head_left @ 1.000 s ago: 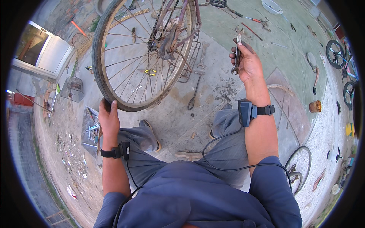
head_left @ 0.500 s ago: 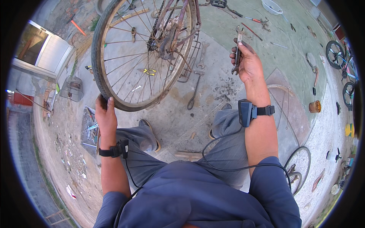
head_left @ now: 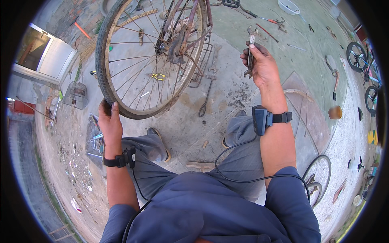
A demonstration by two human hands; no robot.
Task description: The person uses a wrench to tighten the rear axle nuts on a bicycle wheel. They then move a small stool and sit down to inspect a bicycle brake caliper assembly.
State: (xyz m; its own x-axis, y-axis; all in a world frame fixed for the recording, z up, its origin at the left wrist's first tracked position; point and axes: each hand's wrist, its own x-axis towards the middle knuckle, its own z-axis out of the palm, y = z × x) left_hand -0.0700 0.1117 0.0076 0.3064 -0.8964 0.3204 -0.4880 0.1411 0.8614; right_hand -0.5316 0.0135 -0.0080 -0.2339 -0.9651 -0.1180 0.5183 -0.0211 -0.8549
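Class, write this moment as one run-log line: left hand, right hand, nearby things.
Left hand: touching bicycle tire, lower left | right hand: gripping wrench | nearby: yellow-handled pliers, brown can

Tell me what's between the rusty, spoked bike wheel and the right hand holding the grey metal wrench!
From the wheel to the right hand, the head view shows a dark wire rack, another grey metal wrench, then bare grey concrete.

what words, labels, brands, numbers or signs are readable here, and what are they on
None can be read.
Wrench in the right hand: pale patch near its upper end, too small to read.
Left wrist box: small pale mark, too small to read.
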